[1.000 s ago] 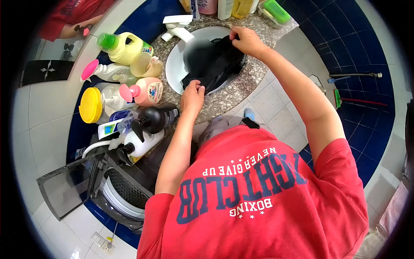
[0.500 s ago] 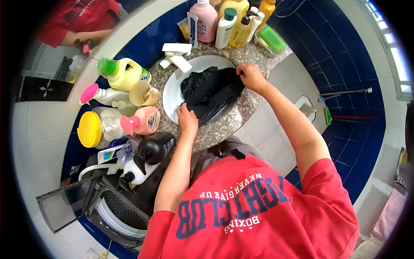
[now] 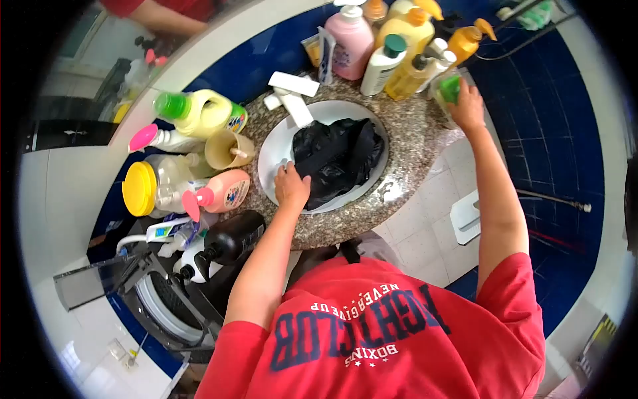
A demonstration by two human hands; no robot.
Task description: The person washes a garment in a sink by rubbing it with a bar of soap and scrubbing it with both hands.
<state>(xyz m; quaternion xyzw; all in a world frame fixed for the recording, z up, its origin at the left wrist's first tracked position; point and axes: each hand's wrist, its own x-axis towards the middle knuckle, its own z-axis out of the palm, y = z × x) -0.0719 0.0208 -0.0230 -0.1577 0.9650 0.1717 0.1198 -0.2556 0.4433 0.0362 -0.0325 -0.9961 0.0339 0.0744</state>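
Observation:
A crumpled black bag with a wide strap (image 3: 342, 159) lies in the white oval washbasin (image 3: 267, 149). At the bag's left edge, my left hand (image 3: 292, 186) grips it with bent fingers, the thumb on the near side. My right hand (image 3: 468, 106) reaches to the far right of the counter. Its fingers close on a green block (image 3: 450, 88) in a clear plastic tray (image 3: 438, 100); they cover part of it, and its exact kind is unclear. The white tap (image 3: 292, 93) stands just behind the bag.
Pump bottles, including a pink one (image 3: 349, 43) and a white one with a green cap (image 3: 383, 64), crowd the counter's back. On the left stand a yellow jug (image 3: 206, 113), a beige cup (image 3: 227, 147) and more bottles. A washing machine (image 3: 166, 306) sits below left.
My right hand has let go of the bag's right edge and moved right and away to the green block. My left hand stays at the bag. The camera view has shifted.

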